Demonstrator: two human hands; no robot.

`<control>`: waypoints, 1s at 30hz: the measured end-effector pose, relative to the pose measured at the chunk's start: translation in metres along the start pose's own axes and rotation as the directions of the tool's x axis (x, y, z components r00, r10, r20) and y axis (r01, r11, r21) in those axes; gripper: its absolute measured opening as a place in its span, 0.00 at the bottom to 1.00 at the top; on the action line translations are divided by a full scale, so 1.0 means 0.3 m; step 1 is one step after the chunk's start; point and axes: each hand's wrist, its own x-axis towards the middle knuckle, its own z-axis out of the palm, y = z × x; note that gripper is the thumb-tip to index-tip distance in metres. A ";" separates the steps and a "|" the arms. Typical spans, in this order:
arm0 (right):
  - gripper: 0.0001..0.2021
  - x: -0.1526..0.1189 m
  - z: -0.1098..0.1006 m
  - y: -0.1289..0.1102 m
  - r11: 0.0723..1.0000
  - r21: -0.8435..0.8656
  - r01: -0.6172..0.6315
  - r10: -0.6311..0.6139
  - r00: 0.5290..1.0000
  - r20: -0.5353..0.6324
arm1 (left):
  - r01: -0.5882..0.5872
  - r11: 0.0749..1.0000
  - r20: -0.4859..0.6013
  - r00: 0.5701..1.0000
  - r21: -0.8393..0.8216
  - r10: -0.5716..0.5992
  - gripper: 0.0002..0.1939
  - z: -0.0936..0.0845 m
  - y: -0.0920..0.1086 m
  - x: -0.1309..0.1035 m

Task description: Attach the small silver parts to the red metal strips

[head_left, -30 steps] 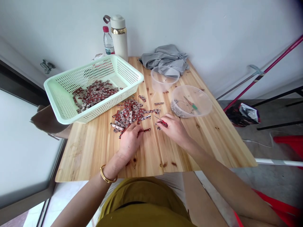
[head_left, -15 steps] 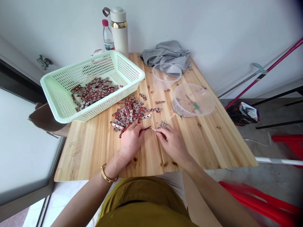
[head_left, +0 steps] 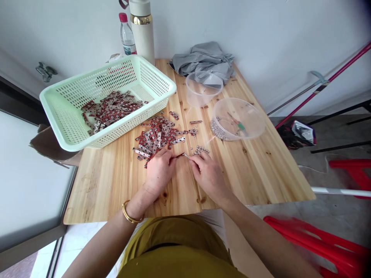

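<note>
My left hand (head_left: 160, 168) is closed, pinching a small dark red strip (head_left: 180, 155) that sticks out past the fingertips. From my closed right hand (head_left: 208, 172) a thin silver metal tool (head_left: 186, 155) points left, its tip at the strip's free end; its exact kind is too small to make out. Beside my left hand lies a loose pile of reddish-brown strips with metal studs (head_left: 158, 135), some showing a silvery side. Just beyond my right fingertips is a cluster of small round metal pieces (head_left: 201, 150).
A pale green basket (head_left: 124, 119) with more strips stands at the left. Two clear plastic tubs (head_left: 251, 133), (head_left: 197, 96) are on the right; the nearer holds metal pieces and a green-handled tool (head_left: 241, 127). Behind are grey cloth (head_left: 203, 58), a flask (head_left: 143, 38) and a bottle (head_left: 126, 36).
The camera view has shifted slightly, so the basket and bottles sit higher and further left. Both hands keep their grip, and the tool's tip remains at the strip's end.
</note>
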 end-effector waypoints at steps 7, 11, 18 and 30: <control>0.13 -0.002 0.000 -0.007 0.992 -0.121 0.028 -0.021 0.998 0.056 | 0.005 1.000 0.010 1.000 -0.012 -0.005 0.06 -0.004 0.005 0.002; 0.13 -0.002 -0.002 -0.005 0.988 -0.146 0.045 -0.037 0.997 0.061 | 0.025 1.000 0.027 0.999 0.005 -0.025 0.06 -0.008 0.009 0.004; 0.10 0.008 -0.011 0.008 0.998 0.056 0.011 -0.012 1.000 0.014 | 0.008 1.000 0.006 1.000 0.002 -0.008 0.07 -0.006 0.005 0.001; 0.10 0.008 -0.025 -0.014 0.991 -0.131 0.038 -0.023 0.993 0.114 | 0.011 1.000 -0.007 1.000 0.025 -0.011 0.07 -0.002 0.008 -0.006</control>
